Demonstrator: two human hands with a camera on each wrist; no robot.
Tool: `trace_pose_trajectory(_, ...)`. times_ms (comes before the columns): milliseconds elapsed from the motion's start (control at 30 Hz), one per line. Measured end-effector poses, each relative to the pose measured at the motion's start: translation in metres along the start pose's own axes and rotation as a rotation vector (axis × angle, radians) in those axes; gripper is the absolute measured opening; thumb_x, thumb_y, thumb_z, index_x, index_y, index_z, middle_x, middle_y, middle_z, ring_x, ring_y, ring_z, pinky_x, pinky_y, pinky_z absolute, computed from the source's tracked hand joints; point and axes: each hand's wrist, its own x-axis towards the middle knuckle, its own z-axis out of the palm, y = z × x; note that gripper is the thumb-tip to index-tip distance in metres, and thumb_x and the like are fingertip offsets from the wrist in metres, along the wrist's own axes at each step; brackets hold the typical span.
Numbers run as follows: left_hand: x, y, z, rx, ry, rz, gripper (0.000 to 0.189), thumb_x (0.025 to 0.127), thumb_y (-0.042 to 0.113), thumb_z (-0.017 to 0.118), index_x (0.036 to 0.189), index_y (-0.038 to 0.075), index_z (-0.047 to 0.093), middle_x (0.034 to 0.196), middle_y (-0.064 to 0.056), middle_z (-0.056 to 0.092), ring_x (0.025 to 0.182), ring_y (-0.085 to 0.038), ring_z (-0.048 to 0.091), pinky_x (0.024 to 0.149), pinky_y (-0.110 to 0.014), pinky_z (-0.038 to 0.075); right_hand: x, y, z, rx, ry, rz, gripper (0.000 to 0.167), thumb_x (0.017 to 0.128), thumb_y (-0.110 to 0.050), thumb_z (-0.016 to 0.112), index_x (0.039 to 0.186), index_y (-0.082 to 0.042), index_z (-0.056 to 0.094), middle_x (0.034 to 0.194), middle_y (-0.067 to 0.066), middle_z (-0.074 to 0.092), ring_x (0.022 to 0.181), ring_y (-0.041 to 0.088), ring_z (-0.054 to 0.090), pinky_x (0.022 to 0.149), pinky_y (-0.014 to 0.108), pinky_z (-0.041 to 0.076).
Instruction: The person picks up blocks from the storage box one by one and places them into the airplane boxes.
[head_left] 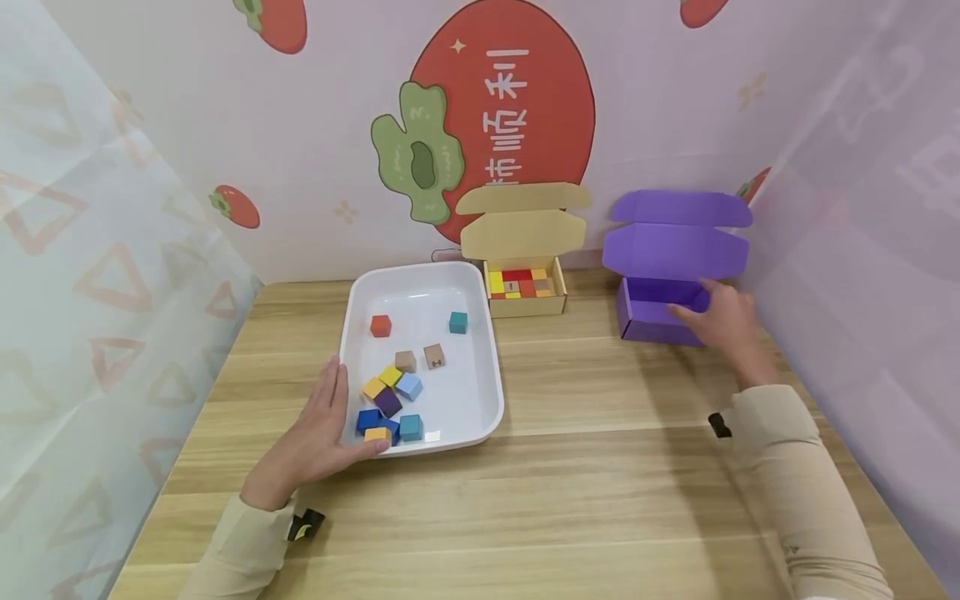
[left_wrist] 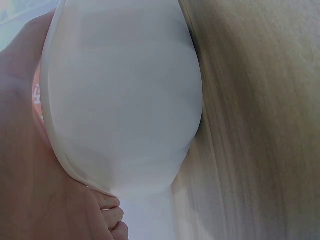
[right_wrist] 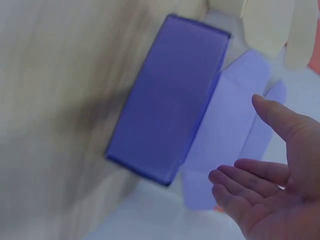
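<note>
"Since your left hand point(head_left: 318, 437) is at the tray point(head_left: 457, 392), how does it lie?"

"My fingers are straight along the left side, the thumb spread from them on the near rim, beside an orange block point(head_left: 377, 434)."

"And your right hand point(head_left: 723, 317)?"

"I have it at the right end of the purple box point(head_left: 654, 332), thumb and fingers apart; whether they touch it, I cannot tell. More blocks point(head_left: 405, 361) lie loose in the tray, and the yellow box point(head_left: 527, 308) stands between it and the purple one on the table point(head_left: 585, 492)."
</note>
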Motion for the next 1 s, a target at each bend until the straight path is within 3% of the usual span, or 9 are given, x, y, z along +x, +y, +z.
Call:
trace_pose_trajectory(67,0.0,0.0,0.0,0.002,0.003,0.002,0.138,0.084,0.08,0.066,0.167,-0.003,-0.006,0.177,-0.02,-0.016,0.164,-0.046,0.0,0.125,-0.071,0.025,-0.003,0.015,-0.001,0.02,0.03,0.012,0.049,0.098,-0.032,0.071,0.112,0.015,0.063,0.089,0.035,0.064,0.084,0.051,0.059,0.077,0.059,0.049)
trace_pose_trajectory(133,0.0,0.001,0.0,0.001,0.007,0.002,0.138,0.084,0.08,0.067,0.167,-0.003,-0.006,0.177,-0.02,-0.016,0.164,-0.046,0.0,0.124,-0.071,0.025,-0.006,0.03,-0.002,0.053,0.037,0.044,0.044,0.101,-0.031,0.067,0.1,0.013,0.061,0.079,0.029,0.058,0.078,0.044,0.056,0.07,0.052,0.047)
trace_pose_trajectory(233,0.0,0.001,0.0,-0.002,0.006,-0.005,0.139,0.083,0.08,0.067,0.167,-0.002,-0.006,0.177,-0.02,-0.016,0.164,-0.046,0.0,0.123,-0.071,0.026,-0.01,0.049,-0.001,0.125,-0.002,0.117,0.049,0.107,-0.033,0.058,0.114,0.015,0.066,0.101,0.04,0.067,0.097,0.055,0.063,0.085,0.059,0.053)
trace_pose_trajectory(300,0.0,0.0,0.001,-0.004,0.004,-0.009,0.139,0.082,0.08,0.068,0.167,-0.002,-0.006,0.177,-0.02,-0.016,0.164,-0.047,0.0,0.123,-0.071,0.027,-0.012,0.058,0.0,0.174,-0.037,0.166,0.056,0.109,-0.035,0.051,0.136,0.013,0.062,0.133,0.04,0.062,0.126,0.059,0.057,0.104,0.065,0.047)
trace_pose_trajectory(367,0.0,0.0,0.001,-0.003,0.003,-0.011,0.14,0.082,0.081,0.067,0.167,-0.002,-0.006,0.177,-0.021,-0.016,0.164,-0.047,0.0,0.123,-0.071,0.027,-0.013,0.066,0.002,0.212,-0.06,0.203,0.058,0.11,-0.038,0.049,0.143,0.009,0.059,0.143,0.037,0.057,0.136,0.056,0.052,0.108,0.063,0.046)
trace_pose_trajectory(433,0.0,0.0,0.001,0.0,0.004,-0.007,0.14,0.082,0.081,0.067,0.167,-0.002,-0.006,0.177,-0.021,-0.015,0.164,-0.047,0.001,0.123,-0.071,0.026,-0.013,0.072,0.005,0.235,-0.064,0.227,0.058,0.11,-0.041,0.048,0.143,0.004,0.061,0.141,0.029,0.064,0.131,0.045,0.059,0.102,0.047,0.051)
trace_pose_trajectory(500,0.0,0.001,0.0,0.002,0.008,-0.003,0.139,0.083,0.081,0.067,0.167,-0.002,-0.006,0.177,-0.022,-0.015,0.164,-0.047,0.001,0.123,-0.071,0.026,-0.013,0.078,0.007,0.275,-0.059,0.245,0.057,0.109,-0.042,0.05,0.143,0.002,0.062,0.125,0.01,0.076,0.115,0.022,0.067,0.091,0.028,0.053)
trace_pose_trajectory(633,0.0,0.001,0.0,0.002,0.008,-0.006,0.139,0.083,0.081,0.066,0.167,-0.002,-0.006,0.177,-0.022,-0.014,0.164,-0.047,0.001,0.123,-0.071,0.026,-0.013,0.085,0.013,0.435,-0.074,0.279,0.058,0.11,-0.038,0.05,0.143,0.01,0.058,0.088,-0.029,0.067,0.084,-0.016,0.056,0.071,0.006,0.046)
trace_pose_trajectory(1000,-0.001,0.001,0.001,0.011,0.012,-0.011,0.139,0.082,0.082,0.066,0.167,-0.002,-0.005,0.177,-0.022,-0.012,0.164,-0.047,0.002,0.122,-0.071,0.027,-0.017,0.085,0.019,0.595,-0.155,0.33,0.066,0.112,-0.036,0.04,0.148,0.02,0.044,0.081,-0.031,0.059,0.079,-0.017,0.059,0.074,0.009,0.056)
